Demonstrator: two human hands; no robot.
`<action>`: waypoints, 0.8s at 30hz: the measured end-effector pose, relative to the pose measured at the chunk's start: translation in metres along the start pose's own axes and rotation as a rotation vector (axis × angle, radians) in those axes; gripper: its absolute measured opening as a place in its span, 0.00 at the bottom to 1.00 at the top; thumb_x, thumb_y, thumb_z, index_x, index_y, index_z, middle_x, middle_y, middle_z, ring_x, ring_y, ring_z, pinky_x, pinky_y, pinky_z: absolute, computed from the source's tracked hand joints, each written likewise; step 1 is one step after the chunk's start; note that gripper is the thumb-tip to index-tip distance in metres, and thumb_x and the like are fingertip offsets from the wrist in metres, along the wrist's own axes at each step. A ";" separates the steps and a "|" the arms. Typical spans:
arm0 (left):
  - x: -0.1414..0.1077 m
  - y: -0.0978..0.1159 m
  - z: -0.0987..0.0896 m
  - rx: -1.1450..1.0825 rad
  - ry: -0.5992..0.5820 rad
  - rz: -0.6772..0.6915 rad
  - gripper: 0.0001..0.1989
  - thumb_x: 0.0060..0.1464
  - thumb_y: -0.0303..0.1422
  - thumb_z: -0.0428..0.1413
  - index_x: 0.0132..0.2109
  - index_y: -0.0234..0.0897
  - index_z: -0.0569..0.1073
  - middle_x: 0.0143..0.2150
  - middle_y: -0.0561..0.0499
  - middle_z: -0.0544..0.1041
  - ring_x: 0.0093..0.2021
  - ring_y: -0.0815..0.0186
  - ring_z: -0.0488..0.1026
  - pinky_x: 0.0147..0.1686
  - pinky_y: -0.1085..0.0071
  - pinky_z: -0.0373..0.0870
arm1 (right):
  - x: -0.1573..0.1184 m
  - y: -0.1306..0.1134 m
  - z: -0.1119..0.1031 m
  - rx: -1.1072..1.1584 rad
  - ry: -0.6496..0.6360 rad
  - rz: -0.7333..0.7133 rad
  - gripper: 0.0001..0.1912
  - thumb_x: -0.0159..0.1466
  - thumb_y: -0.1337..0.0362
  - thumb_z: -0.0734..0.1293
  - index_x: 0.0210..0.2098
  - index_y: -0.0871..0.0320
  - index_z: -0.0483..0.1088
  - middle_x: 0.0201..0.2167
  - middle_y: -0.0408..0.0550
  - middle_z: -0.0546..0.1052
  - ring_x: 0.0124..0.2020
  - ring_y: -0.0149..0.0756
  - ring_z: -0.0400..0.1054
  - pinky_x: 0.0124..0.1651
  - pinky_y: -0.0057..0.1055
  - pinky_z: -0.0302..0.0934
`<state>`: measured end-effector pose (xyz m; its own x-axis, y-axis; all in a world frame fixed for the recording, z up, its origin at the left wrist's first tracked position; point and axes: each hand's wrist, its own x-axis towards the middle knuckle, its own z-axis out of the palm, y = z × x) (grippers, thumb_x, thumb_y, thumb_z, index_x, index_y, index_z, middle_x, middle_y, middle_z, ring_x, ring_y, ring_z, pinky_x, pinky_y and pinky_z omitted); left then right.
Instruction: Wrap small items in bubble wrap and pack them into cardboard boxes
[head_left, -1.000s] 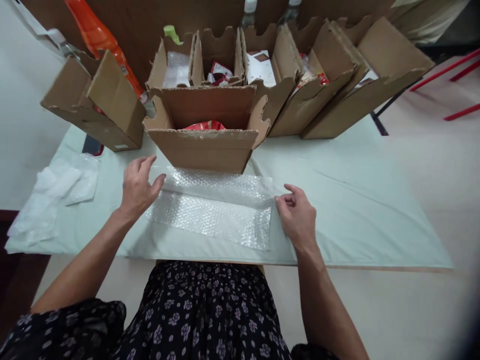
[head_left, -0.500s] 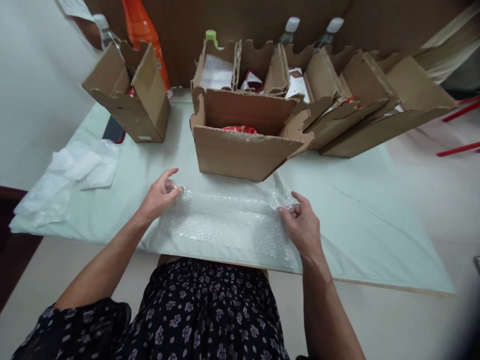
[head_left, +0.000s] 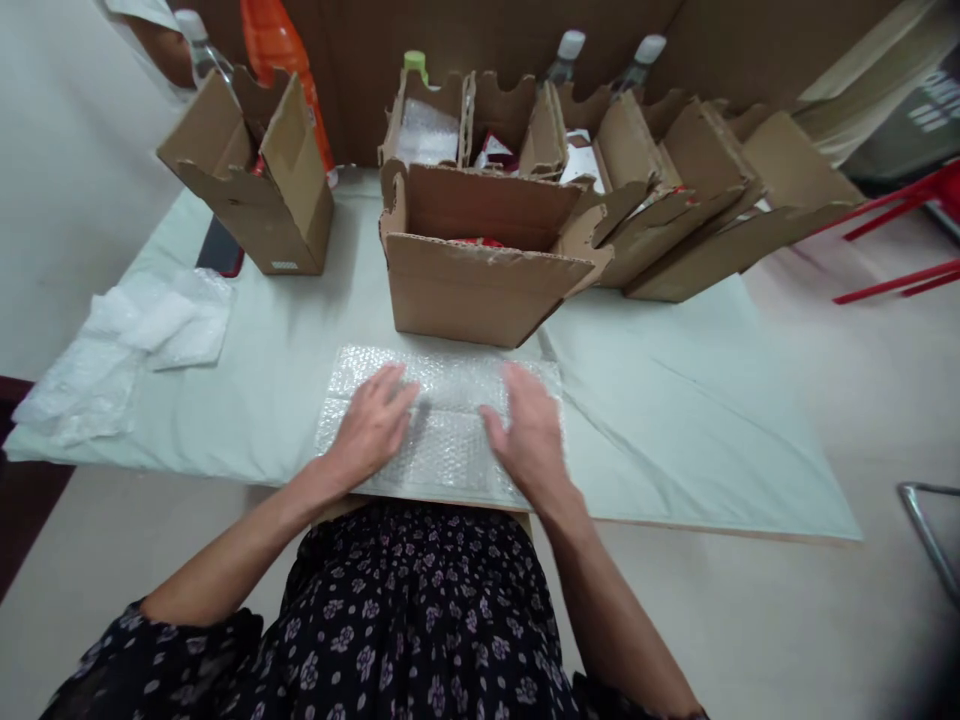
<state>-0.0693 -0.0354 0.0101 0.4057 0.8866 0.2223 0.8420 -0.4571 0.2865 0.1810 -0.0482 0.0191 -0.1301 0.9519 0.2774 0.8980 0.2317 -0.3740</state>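
A sheet of clear bubble wrap (head_left: 442, 440) lies flat on the pale green cloth in front of me. Over its left part rests my left hand (head_left: 375, 420), fingers apart, holding nothing. My right hand (head_left: 529, 425) is slightly blurred over the right part, its thumb spread from the fingers and nothing in it. Just beyond the sheet stands a wide cardboard box (head_left: 487, 290) with something red inside.
Several cardboard boxes (head_left: 712, 180) line the back. At the left stand another box (head_left: 277, 210), an orange bottle (head_left: 281, 50), a dark phone-like object (head_left: 220, 248) and folded bubble wrap (head_left: 112, 350). The cloth-covered table (head_left: 675, 420) ends near my body.
Both hands have let go of the bubble wrap's far corners and moved inward over it. The sheet now lies flatter. The whole view has shifted slightly.
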 end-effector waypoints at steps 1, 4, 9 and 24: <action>0.001 0.009 0.008 -0.001 -0.061 0.039 0.22 0.66 0.29 0.50 0.65 0.36 0.70 0.71 0.37 0.67 0.73 0.49 0.61 0.69 0.48 0.62 | 0.005 -0.014 0.009 0.039 -0.091 -0.050 0.31 0.71 0.60 0.59 0.71 0.63 0.59 0.71 0.61 0.66 0.72 0.50 0.57 0.71 0.51 0.54; 0.001 0.017 0.022 0.051 -0.181 0.041 0.26 0.68 0.35 0.49 0.69 0.32 0.65 0.74 0.36 0.63 0.75 0.49 0.57 0.73 0.48 0.55 | 0.015 -0.036 0.034 0.059 -0.277 -0.072 0.31 0.72 0.59 0.59 0.72 0.65 0.59 0.73 0.61 0.62 0.75 0.50 0.53 0.73 0.49 0.51; -0.014 -0.021 0.007 0.153 -0.225 -0.127 0.35 0.68 0.47 0.47 0.74 0.32 0.58 0.78 0.34 0.53 0.78 0.46 0.48 0.74 0.44 0.44 | -0.008 0.011 0.029 -0.100 -0.188 0.146 0.35 0.74 0.51 0.57 0.72 0.69 0.57 0.74 0.67 0.57 0.76 0.57 0.50 0.74 0.58 0.44; -0.001 0.006 0.006 0.038 -0.342 -0.021 0.34 0.69 0.48 0.45 0.75 0.34 0.56 0.79 0.36 0.51 0.79 0.47 0.45 0.75 0.42 0.37 | -0.021 -0.010 0.024 -0.050 -0.281 -0.007 0.32 0.74 0.53 0.58 0.71 0.63 0.60 0.74 0.60 0.60 0.75 0.51 0.52 0.75 0.51 0.46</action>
<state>-0.0629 -0.0388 0.0059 0.4785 0.8712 -0.1100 0.8614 -0.4414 0.2514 0.1642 -0.0660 -0.0045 -0.2417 0.9701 0.0208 0.9155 0.2351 -0.3264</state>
